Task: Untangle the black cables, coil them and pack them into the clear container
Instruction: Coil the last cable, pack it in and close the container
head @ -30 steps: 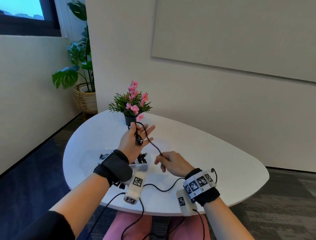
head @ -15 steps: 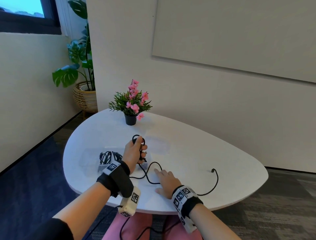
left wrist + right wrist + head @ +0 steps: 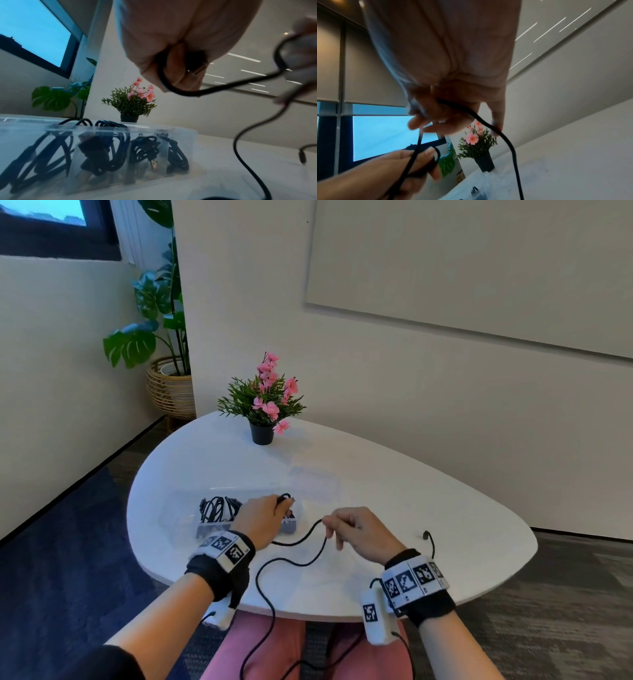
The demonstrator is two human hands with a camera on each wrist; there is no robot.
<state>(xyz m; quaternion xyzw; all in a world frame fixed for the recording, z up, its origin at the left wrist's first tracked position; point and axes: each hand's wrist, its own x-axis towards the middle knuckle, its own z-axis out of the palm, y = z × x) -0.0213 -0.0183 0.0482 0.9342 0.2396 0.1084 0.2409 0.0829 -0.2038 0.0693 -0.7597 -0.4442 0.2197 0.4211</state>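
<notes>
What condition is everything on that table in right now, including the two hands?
Left hand: grips a small loop and plug end of the loose cable.
Right hand: pinches the same cable, lifting it.
Loose black cable: uncoiled, trailing over the table and off its near edge.
Clear container: lidless, holding coiled black cables.
Potted flowers: upright.
White table: bears everything.

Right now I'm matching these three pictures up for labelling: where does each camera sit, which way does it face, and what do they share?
Head: worn on the head, looks forward and down at the table; shows both forearms, left hand, right hand.
Left wrist: low over the table, looks along the left hand at the cable and box.
Right wrist: looks up along the right hand; the left hand shows below.
Shared: the cable and flower pot show in all three.
</notes>
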